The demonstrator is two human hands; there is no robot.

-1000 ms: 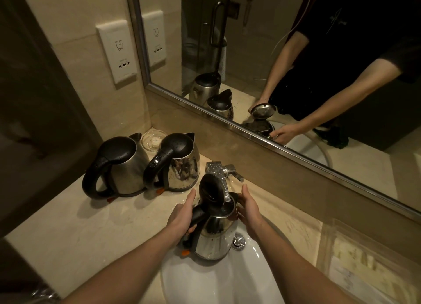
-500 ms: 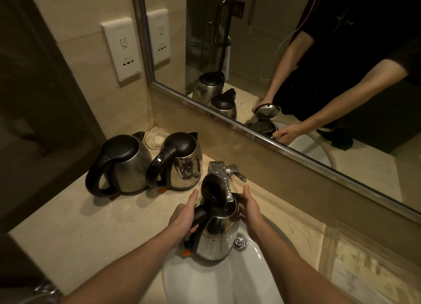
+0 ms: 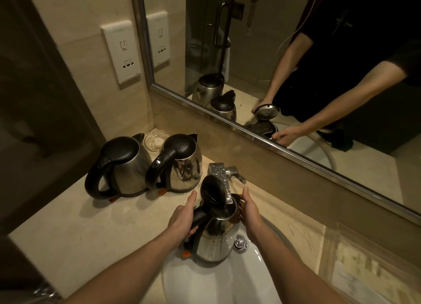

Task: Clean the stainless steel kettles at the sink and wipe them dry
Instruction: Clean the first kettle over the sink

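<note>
Head view: nearest, a steel kettle (image 3: pixel 216 237) was held upright over the white sink (image 3: pixel 218 285), its lid (image 3: pixel 213 191) swung open beneath the tap (image 3: pixel 219 172). The black handle (image 3: pixel 199 215) was wrapped by the left hand (image 3: pixel 182 219), with its thumb raised free. The kettle's rim and upper wall were cupped by the right hand (image 3: pixel 249 215), fingers spread flat against the metal rather than pinching. The shell was beaded with droplets, so it was judged slippery; the handle was taken for the surer purchase, and the body was likely to grow heavier if filled. The hinged lid was judged the weak point and was best left alone. Farther back, two closed kettles (image 3: pixel 127 167) (image 3: pixel 180 164) stood side by side on the counter (image 3: pixel 75 224), with a small glass dish (image 3: pixel 157 141) behind them by the mirror (image 3: pixel 262 60).
</note>
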